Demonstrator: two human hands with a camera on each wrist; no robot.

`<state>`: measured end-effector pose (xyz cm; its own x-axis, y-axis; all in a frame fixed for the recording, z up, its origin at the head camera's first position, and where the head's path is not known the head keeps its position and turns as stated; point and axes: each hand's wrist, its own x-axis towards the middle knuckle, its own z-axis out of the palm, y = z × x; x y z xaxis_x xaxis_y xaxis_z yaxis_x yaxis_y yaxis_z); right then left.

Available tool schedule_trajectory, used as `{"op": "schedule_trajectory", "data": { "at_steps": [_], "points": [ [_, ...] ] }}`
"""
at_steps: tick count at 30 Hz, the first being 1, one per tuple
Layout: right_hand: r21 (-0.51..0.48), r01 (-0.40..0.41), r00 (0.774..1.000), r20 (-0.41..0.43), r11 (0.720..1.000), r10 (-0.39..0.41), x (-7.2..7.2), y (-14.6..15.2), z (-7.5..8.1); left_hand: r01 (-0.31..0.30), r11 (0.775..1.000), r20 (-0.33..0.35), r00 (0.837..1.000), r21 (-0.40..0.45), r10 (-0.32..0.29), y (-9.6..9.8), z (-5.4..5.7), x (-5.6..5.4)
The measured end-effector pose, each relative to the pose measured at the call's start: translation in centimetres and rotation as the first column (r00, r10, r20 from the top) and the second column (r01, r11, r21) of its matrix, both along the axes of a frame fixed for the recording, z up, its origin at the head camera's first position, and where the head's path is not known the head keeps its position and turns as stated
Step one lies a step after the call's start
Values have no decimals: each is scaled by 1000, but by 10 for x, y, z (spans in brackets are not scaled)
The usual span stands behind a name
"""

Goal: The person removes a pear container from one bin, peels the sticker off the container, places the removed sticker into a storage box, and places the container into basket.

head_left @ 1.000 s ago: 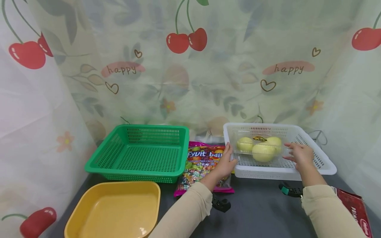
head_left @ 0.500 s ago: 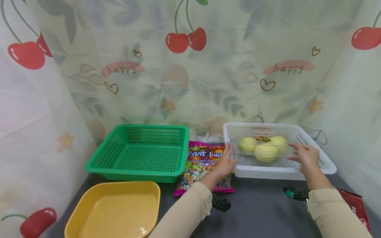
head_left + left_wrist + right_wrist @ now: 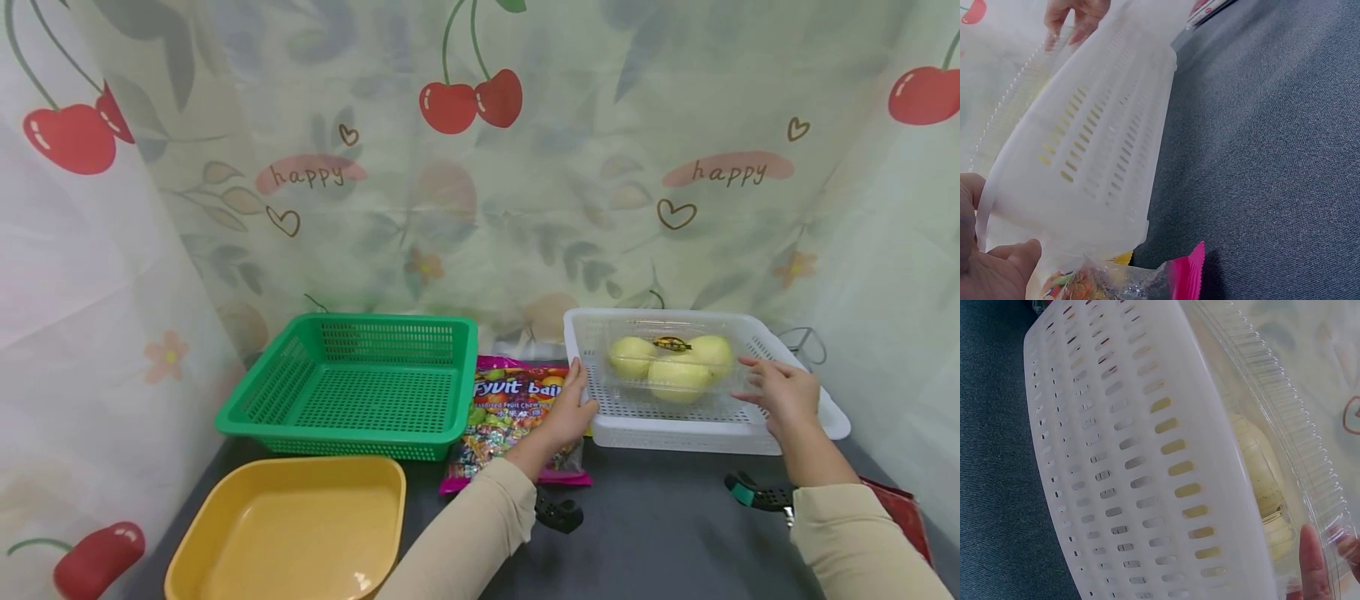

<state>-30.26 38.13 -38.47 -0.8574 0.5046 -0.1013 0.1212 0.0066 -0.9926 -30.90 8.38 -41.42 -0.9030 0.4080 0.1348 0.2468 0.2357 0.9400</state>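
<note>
A white perforated basket (image 3: 682, 436) stands at the right, and my left hand (image 3: 564, 412) grips its left rim, thumb on one side and fingers on the other in the left wrist view. Inside the basket is a clear plastic fruit box (image 3: 1294, 447) holding pale yellow-green round fruit (image 3: 679, 379), with a black and gold label on top. My right hand (image 3: 786, 400) pinches the box's right edge; in the right wrist view, fingertips (image 3: 1313, 562) lie on both sides of that clear edge. The box's underside is hidden.
A bag of fruit chews (image 3: 517, 417) lies left of the white basket. Further left stand a green basket (image 3: 345, 446) and, in front, a yellow tray (image 3: 300, 533). A dark red packet (image 3: 903, 517) lies partly behind my right sleeve. A printed curtain (image 3: 487, 208) hangs behind.
My right hand has moved right, and the fruit box has shifted right with it inside the white basket. My left hand has stayed on the rim.
</note>
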Motion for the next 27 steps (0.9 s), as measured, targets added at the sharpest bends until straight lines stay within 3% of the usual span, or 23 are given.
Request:
{"op": "schedule_trajectory", "data": {
  "at_steps": [4, 10, 13, 17, 23, 27],
  "points": [
    [-36, 8, 1000, -16, 999, -9, 1, 5, 1, -27, 1000, -11, 1000, -7, 27, 3, 2, 1],
    [-128, -22, 999, -48, 991, 16, 16, -7, 20, -129, 983, -103, 988, -130, 116, 12, 13, 0],
    [-136, -26, 999, -44, 990, 20, 23, -13, 28, -101, 991, -108, 990, -90, 92, 17, 22, -2],
    [-154, -36, 998, -52, 987, 28, 30, -17, 33, -55, 998, -59, 997, 6, 55, 26, 32, -6],
    [-184, -53, 994, -108, 981, 34, 35, -20, 39, -47, 993, -18, 999, 104, 49, 37, 42, -5],
    [-179, -57, 993, -114, 982, 37, 39, -19, 42, -85, 988, -30, 996, 127, 89, 40, 43, -3]
  ]
}}
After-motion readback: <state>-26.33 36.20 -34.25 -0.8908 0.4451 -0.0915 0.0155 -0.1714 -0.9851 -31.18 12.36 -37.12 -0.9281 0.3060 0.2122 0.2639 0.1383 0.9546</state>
